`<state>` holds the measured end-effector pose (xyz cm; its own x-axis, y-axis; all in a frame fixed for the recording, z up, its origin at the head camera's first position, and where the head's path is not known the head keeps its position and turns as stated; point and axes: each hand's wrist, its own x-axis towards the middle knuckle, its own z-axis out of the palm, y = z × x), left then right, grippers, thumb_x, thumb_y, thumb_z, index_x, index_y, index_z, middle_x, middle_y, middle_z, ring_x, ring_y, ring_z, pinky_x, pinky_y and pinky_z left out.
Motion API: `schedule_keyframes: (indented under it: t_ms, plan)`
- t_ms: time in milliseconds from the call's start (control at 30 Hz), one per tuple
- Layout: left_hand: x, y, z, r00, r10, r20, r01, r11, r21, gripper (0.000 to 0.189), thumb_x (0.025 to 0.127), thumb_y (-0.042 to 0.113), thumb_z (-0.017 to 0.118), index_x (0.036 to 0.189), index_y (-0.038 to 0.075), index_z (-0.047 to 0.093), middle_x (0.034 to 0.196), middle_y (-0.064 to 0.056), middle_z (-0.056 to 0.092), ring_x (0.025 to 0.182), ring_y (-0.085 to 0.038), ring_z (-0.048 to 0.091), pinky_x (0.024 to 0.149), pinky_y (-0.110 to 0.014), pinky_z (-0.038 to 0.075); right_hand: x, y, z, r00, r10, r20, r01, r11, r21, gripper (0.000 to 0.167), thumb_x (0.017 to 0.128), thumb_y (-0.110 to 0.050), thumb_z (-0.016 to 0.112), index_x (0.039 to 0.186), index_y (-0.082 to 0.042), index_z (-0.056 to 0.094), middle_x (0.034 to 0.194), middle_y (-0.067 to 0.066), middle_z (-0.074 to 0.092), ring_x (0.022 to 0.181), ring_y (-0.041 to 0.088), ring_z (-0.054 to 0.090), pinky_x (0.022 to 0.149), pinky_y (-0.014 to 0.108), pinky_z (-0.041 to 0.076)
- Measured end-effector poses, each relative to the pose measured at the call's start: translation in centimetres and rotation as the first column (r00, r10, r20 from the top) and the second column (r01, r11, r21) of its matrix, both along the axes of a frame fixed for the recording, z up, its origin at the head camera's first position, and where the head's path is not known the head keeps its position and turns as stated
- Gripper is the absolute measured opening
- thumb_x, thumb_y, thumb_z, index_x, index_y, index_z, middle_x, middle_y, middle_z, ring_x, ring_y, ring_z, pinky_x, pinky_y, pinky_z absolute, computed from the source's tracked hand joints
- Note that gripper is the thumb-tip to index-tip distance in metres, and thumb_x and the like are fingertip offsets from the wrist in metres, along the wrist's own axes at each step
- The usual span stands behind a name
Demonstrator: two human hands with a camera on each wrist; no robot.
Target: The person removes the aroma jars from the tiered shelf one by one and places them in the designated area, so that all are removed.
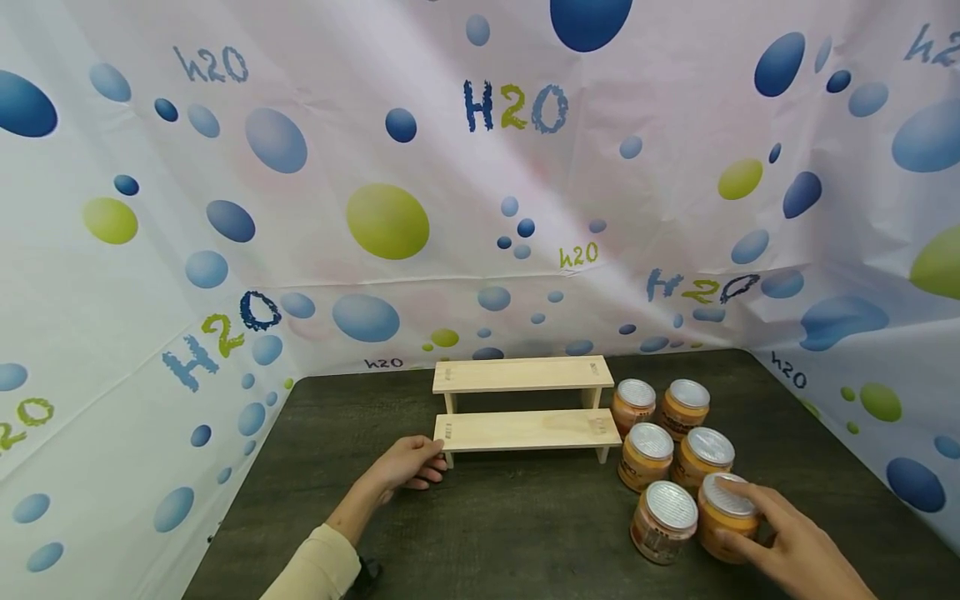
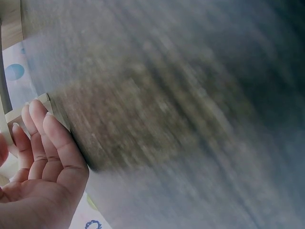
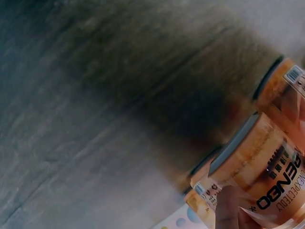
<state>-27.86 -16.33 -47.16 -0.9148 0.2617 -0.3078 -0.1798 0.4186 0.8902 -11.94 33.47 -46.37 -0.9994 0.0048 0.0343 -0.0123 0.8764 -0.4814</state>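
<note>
A two-tier wooden stand (image 1: 525, 427) of pale boards is at the middle of the table. My left hand (image 1: 408, 464) is at the near left corner of its lower board, thumb against the edge and fingers below. In the left wrist view the left hand (image 2: 52, 167) shows its palm, fingers beside the pale wood. On the right, my right hand (image 1: 795, 537) grips an orange jar (image 1: 727, 521) with a silvery lid, in the front row. One fingertip (image 3: 228, 207) touches a jar with black lettering (image 3: 279, 191) in the right wrist view.
Beside the held jar stands another jar (image 1: 663, 525). Behind them several similar jars (image 1: 647, 457) stand in pairs, close to the stand's right end. The dark tabletop (image 1: 517, 525) meets a white sheet (image 1: 480, 300) with blue and green spots at the back and sides.
</note>
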Motion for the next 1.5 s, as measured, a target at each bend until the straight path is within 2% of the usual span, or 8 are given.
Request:
schedule_keyframes:
  t_ms: [200, 400, 800, 1067, 1200, 1500]
  plan:
    - [0.0, 0.1, -0.1, 1.000, 0.001, 0.005, -0.001, 1.000, -0.004, 0.039, 0.106, 0.038, 0.050, 0.110, 0.002, 0.063, 0.099, -0.008, 0.069, 0.079, -0.013, 0.068, 0.071, -0.033, 0.059, 0.0, 0.0, -0.6, 1.000, -0.016, 0.020, 0.016, 1.000, 0.002, 0.076, 0.085, -0.045, 0.078, 0.143, -0.009, 0.045, 0.132, 0.030, 0.053, 0.101, 0.040, 0.065, 0.071, 0.048, 0.056]
    - [0.0, 0.1, 0.0, 1.000, 0.004, 0.007, -0.004, 1.000, -0.008, 0.039, 0.106, 0.038, 0.050, 0.109, 0.002, 0.064, 0.099, -0.007, 0.070, 0.079, -0.013, 0.068, 0.071, -0.032, 0.059, 0.2, -0.2, -1.1, 1.000, -0.018, -0.016, 0.018, 1.000, -0.001, 0.075, 0.084, -0.042, 0.080, 0.142, -0.011, 0.046, 0.131, 0.029, 0.054, 0.097, 0.038, 0.066, 0.069, 0.046, 0.056]
    - [0.0, 0.3, 0.1, 1.000, 0.014, 0.008, -0.014, 1.000, -0.020, 0.037, 0.106, 0.037, 0.050, 0.107, 0.002, 0.064, 0.098, -0.007, 0.070, 0.078, -0.012, 0.068, 0.070, -0.031, 0.059, 0.4, -0.6, -1.9, 0.994, -0.049, -0.101, 0.051, 0.999, 0.017, 0.074, 0.082, -0.041, 0.082, 0.138, -0.007, 0.049, 0.128, 0.029, 0.056, 0.099, 0.045, 0.065, 0.070, 0.052, 0.056]
    - [0.0, 0.3, 0.1, 1.000, 0.009, 0.005, -0.009, 1.000, -0.018, 0.038, 0.106, 0.036, 0.050, 0.109, 0.001, 0.063, 0.098, -0.008, 0.070, 0.078, -0.012, 0.068, 0.071, -0.031, 0.059, 0.1, -0.5, -1.5, 0.996, -0.081, -0.028, 0.081, 0.996, 0.027, 0.077, 0.083, -0.044, 0.081, 0.138, -0.003, 0.047, 0.130, 0.039, 0.051, 0.097, 0.047, 0.065, 0.070, 0.052, 0.056]
    - [0.0, 0.2, 0.2, 1.000, 0.006, 0.005, -0.006, 1.000, -0.016, 0.038, 0.106, 0.036, 0.050, 0.110, 0.001, 0.063, 0.099, -0.008, 0.070, 0.078, -0.013, 0.068, 0.071, -0.032, 0.059, 0.1, -0.6, -1.4, 0.996, -0.083, -0.021, 0.084, 0.996, 0.032, 0.078, 0.082, -0.043, 0.081, 0.138, -0.002, 0.046, 0.131, 0.040, 0.050, 0.101, 0.051, 0.063, 0.072, 0.054, 0.056]
    - [0.0, 0.2, 0.2, 1.000, 0.015, 0.010, -0.015, 1.000, -0.025, 0.037, 0.107, 0.036, 0.049, 0.108, 0.002, 0.063, 0.099, -0.008, 0.070, 0.079, -0.013, 0.068, 0.071, -0.032, 0.059, 0.3, -0.9, -1.6, 0.988, -0.044, -0.148, 0.057, 0.994, 0.088, 0.073, 0.079, -0.034, 0.085, 0.138, -0.009, 0.050, 0.129, 0.030, 0.053, 0.103, 0.053, 0.061, 0.071, 0.059, 0.054]
